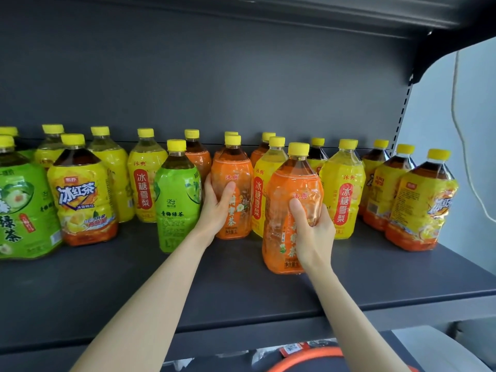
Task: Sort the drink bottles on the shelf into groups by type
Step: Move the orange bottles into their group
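Note:
Yellow-capped drink bottles stand mixed along a dark grey shelf (166, 288). My left hand (214, 208) grips an orange-labelled bottle (237, 170) in the middle row, fingers wrapped round its left side. My right hand (312, 232) holds a second orange-labelled bottle (288, 183) nearer the front edge, tilted slightly. Green-labelled tea bottles (175, 200) stand to the left of my left hand. Yellow pear-drink bottles (342, 194) stand behind and to the right. Iced black tea bottles (83, 200) with yellow and red labels appear at the left and the far right (421, 208).
The shelf above (295, 12) hangs low over the bottle caps. A slotted upright (401, 119) closes the right end, with a pale wall and a hanging cord (461, 130) beyond. Bare shelf runs along the front edge. Orange and red items show below the shelf (308, 353).

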Demonstrator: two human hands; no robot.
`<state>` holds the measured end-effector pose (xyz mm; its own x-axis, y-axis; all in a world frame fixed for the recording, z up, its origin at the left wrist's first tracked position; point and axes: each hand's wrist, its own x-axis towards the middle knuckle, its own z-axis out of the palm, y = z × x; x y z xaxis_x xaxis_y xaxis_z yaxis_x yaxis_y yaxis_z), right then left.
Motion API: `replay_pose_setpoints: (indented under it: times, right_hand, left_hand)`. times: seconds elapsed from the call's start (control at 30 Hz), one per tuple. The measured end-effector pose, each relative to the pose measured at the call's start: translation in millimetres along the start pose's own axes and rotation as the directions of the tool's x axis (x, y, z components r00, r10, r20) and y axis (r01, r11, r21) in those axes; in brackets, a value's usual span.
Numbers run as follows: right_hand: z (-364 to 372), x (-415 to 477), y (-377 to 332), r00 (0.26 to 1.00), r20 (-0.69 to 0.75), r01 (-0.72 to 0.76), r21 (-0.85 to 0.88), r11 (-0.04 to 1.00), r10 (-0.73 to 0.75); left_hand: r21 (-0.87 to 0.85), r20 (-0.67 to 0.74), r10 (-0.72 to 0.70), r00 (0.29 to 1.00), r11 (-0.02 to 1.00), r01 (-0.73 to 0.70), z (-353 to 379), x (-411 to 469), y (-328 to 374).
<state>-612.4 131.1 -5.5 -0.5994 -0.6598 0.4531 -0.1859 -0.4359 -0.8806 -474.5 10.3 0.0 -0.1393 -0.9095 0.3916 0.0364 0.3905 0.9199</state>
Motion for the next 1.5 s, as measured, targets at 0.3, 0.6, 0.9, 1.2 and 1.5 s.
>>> replay_pose_setpoints:
  times: [0.3,0.6,0.9,1.2,1.5]
  right_hand:
    - [-0.5,2.2,3.3,1.0,0.014,0.007,-0.005,1.0,-0.007]
    - [-1.8,-0.6,-0.9,0.999,0.042,0.003,-0.005,1.0,-0.003]
    - [15.2,-12.4,0.1,0.983,0.18,-0.03,-0.058,0.998,0.04]
    - [58.4,-18.2,1.4,0.922,0.375,-0.103,0.003,0.995,0.094]
    - [58.7,-7.8,0.9,0.854,0.502,-0.153,-0.005,0.988,0.135]
  left_hand:
    - [-0.008,-0.021,0.015,1.0,1.0,-0.015,2.3,4.9,-3.4]
    - [-0.003,-0.019,-0.076,0.997,0.997,0.076,0.2,-6.3,7.5]
    - [-0.01,0.032,-0.109,0.993,0.994,0.11,-12.5,-35.5,19.7]
    - [-0.156,0.166,-0.174,0.971,0.967,0.2,-16.0,-46.2,27.7]
    - [-0.077,0.15,-0.085,0.985,0.992,0.098,-18.2,-41.3,19.0]
